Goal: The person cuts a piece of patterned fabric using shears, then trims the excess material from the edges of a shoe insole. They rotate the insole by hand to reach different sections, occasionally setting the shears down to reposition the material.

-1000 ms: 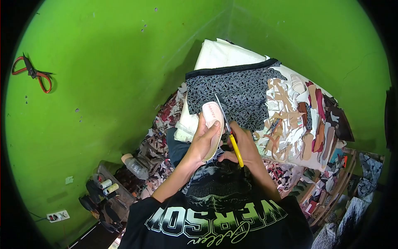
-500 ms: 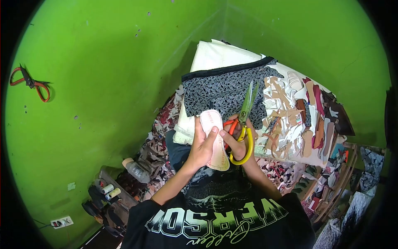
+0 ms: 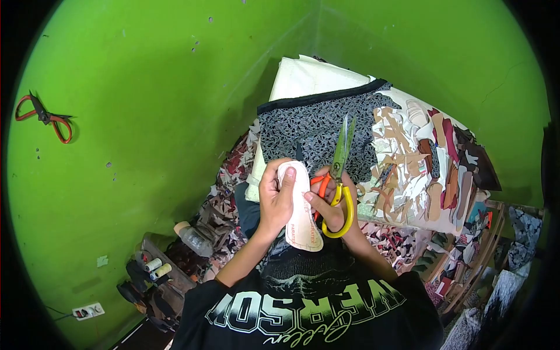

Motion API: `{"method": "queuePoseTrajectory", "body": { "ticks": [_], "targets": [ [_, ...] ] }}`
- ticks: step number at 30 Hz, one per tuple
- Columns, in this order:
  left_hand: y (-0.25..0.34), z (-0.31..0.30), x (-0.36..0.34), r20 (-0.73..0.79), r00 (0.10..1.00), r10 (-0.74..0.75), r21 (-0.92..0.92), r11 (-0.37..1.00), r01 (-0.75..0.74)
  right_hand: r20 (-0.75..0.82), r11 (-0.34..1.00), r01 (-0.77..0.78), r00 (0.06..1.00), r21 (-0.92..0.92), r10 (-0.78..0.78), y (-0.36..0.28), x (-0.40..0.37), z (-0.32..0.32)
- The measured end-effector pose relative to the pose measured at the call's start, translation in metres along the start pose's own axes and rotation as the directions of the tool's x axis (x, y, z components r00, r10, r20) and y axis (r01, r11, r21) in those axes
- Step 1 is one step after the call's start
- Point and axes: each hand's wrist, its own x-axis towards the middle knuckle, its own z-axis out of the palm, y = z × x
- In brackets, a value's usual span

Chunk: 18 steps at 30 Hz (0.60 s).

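Observation:
A pale insole-shaped piece with red lettering is held upright in front of the shirt. My left hand grips its upper left side, the thumb lying across its face. My right hand has the scissors with yellow and orange handles hooked in its fingers, blades pointing up and away. The right thumb touches the right edge of the insole piece. Behind both hands lies a black-and-grey patterned cloth with a black band along its top edge.
Cut scraps and several sole shapes cover the right of the work surface. Red-handled scissors hang on the green wall. A crate with thread spools stands lower left, near a plastic bottle. More scraps lie below.
The insole piece has moved slightly down and left, and my left hand now sits higher on it. The scissors in my right hand have tilted a little more upright.

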Motion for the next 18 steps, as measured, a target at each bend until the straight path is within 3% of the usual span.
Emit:
{"method": "queuePoseTrajectory", "body": {
  "ticks": [2,3,5,6,13,18],
  "targets": [
    [0.002,-0.002,0.001,-0.032,0.999,-0.028,-0.066,0.997,0.026,0.071,0.999,0.036,0.997,0.007,-0.036,-0.005,-0.001,-0.004],
    [0.004,-0.003,0.002,-0.048,0.998,-0.043,-0.098,0.994,0.038,0.139,0.971,0.128,0.985,-0.201,-0.102,-0.004,0.001,-0.013],
    [0.009,-0.002,0.005,-0.06,0.998,-0.03,-0.124,0.992,0.023,0.258,0.878,0.111,0.966,-0.465,0.015,-0.012,0.0,-0.022],
    [0.01,-0.002,0.005,-0.061,0.998,-0.028,-0.132,0.991,0.02,0.284,0.857,0.073,0.955,-0.509,0.087,-0.018,-0.001,-0.022],
    [0.013,0.007,0.003,-0.043,0.997,-0.058,-0.175,0.983,0.049,0.355,0.825,0.176,0.934,-0.536,0.032,-0.015,-0.009,-0.016],
    [0.01,0.008,0.003,-0.083,0.995,-0.055,-0.193,0.98,0.038,0.368,0.843,0.146,0.928,-0.518,0.065,-0.02,-0.007,-0.016]
  ]
}}
